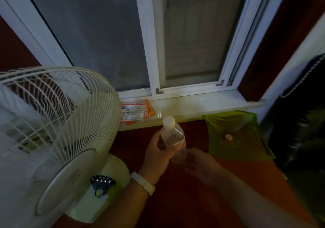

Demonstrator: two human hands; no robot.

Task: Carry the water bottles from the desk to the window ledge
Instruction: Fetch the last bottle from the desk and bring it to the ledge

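The bottle (pixel 174 140) is held in the air just below frame centre, near the front edge of the ledge (pixel 193 107) and not resting on it. It is clear, with a white cap (pixel 169 121) that tilts toward 11 o'clock.

The left hand (pixel 158 151) grips the bottle's upper body from 9 o'clock, with the fingers wrapped round it and the thumb across the front. A white wristband (pixel 143 183) sits on that wrist. The right hand (pixel 200 164) meets the bottle's base from 4 o'clock. Its fingers look curled there, but blur and shadow hide whether they clamp the base or only touch it.

On the ledge at 10 o'clock from the cap lie orange-and-white packets (pixel 135 111). A white fan (pixel 52 122) fills the frame's 8 o'clock side. A green bag (pixel 233 134) hangs under the ledge at 3 o'clock from the bottle. The window (pixel 105 34) stands at 12 o'clock.
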